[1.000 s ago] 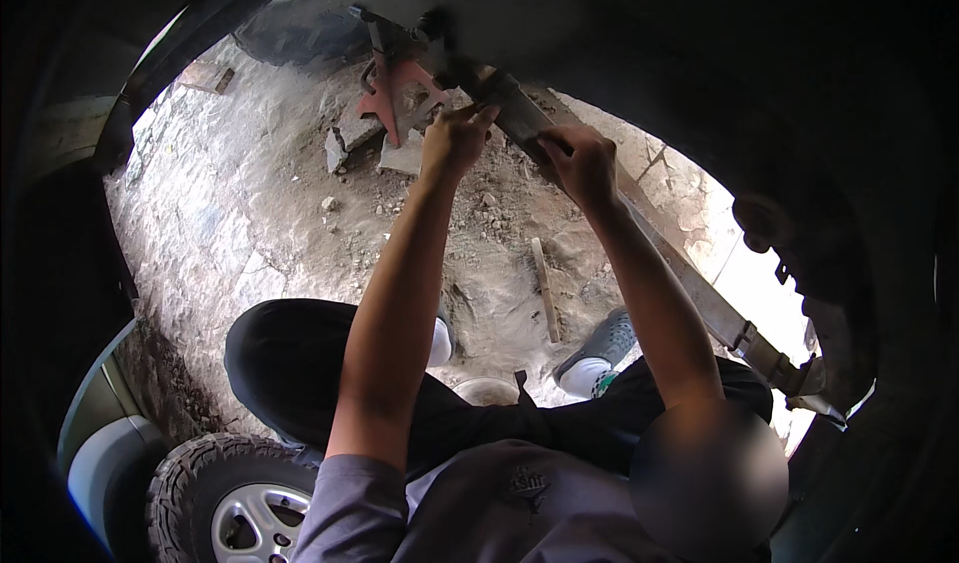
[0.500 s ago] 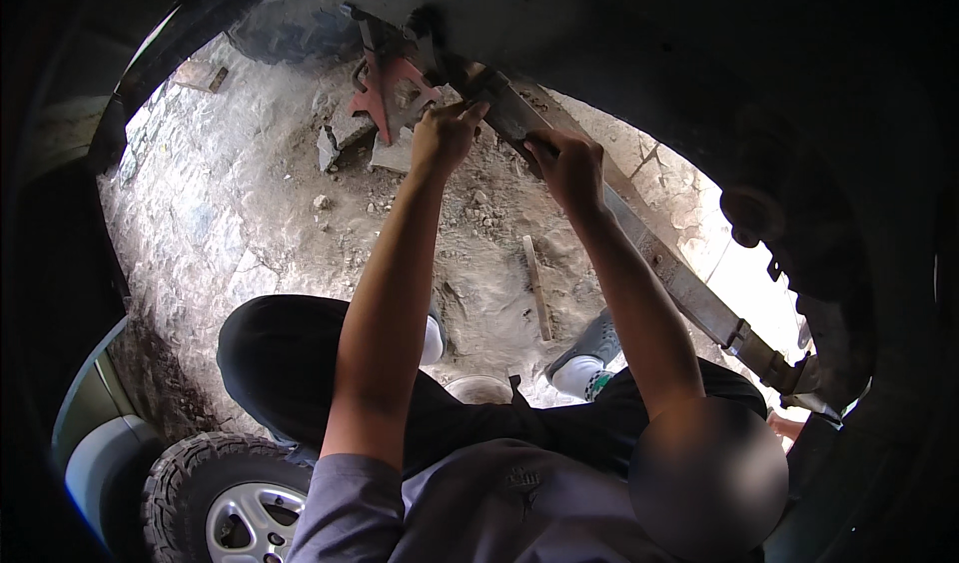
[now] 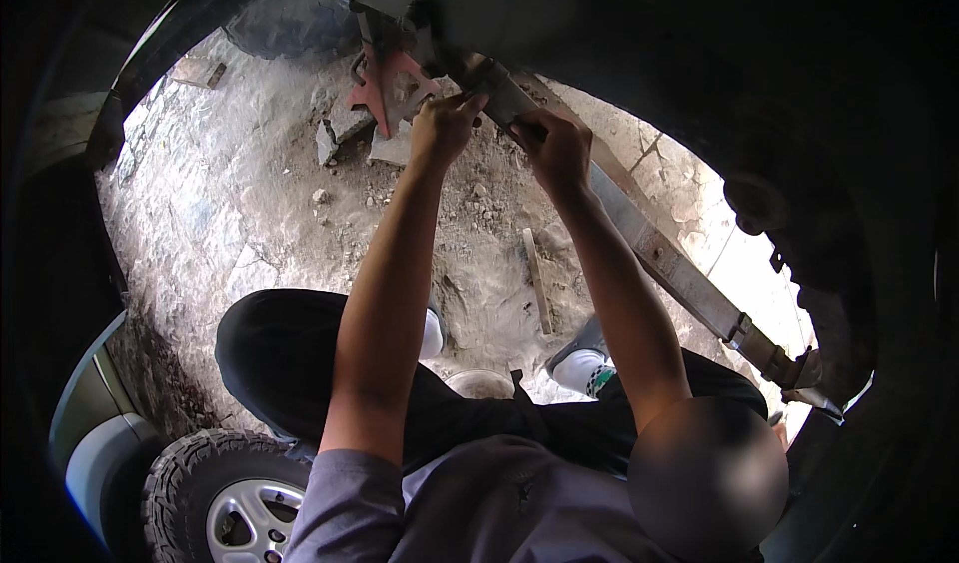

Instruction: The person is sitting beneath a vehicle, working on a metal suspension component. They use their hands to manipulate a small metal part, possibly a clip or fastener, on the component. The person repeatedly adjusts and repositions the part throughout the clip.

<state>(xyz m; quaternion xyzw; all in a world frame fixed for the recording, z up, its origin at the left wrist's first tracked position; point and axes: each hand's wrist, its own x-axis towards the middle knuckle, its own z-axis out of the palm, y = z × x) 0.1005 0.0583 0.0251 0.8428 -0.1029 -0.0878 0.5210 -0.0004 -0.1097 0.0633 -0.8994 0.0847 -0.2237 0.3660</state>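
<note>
Looks like mid-job on the leaf spring (image 3: 649,243) under the vehicle; left hand (image 3: 442,128) and right hand (image 3: 554,151) both clamped around its front end by the red jack stand (image 3: 385,88); next probably needs steady alignment there.

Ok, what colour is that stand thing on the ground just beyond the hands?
The jack stand is red, rusty and worn, seen in the head view just past the left hand.

A rust-red jack stand (image 3: 385,88), a grey metal bar (image 3: 659,253), black trousers (image 3: 290,363), a grey shirt (image 3: 479,508).
</note>
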